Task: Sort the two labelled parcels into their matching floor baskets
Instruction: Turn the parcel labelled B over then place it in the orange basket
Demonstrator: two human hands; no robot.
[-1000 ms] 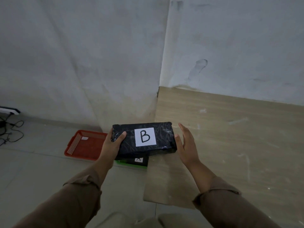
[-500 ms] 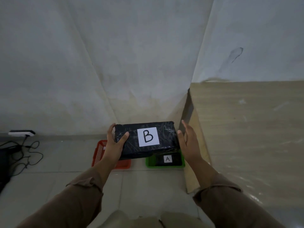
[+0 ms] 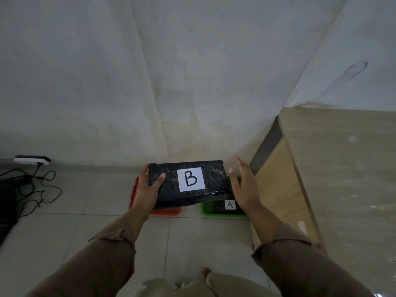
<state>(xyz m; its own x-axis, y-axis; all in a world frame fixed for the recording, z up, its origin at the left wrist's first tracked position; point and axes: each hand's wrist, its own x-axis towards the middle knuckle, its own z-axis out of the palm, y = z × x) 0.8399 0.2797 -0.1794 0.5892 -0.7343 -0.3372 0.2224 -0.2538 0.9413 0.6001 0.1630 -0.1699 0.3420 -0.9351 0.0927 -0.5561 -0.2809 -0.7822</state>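
A black wrapped parcel with a white label "B" (image 3: 190, 181) hangs in the air over the floor. My left hand (image 3: 147, 187) grips its left end, thumb on top. My right hand (image 3: 244, 187) is open with fingers spread, right beside the parcel's right end; contact is unclear. Below the parcel, a red basket (image 3: 167, 211) sits on the tiles, mostly hidden by the parcel. To its right a green basket (image 3: 206, 207) holds a black parcel labelled "A" (image 3: 229, 205).
A wooden table (image 3: 334, 168) stands at the right, its side panel next to the green basket. A power strip (image 3: 32, 160) and tangled black cables (image 3: 36, 189) lie on the floor at the left. The wall stands just behind the baskets.
The view has swung left from the table toward the floor. Parcel B has come off the table edge and now hangs over the red basket, both baskets showing below it.
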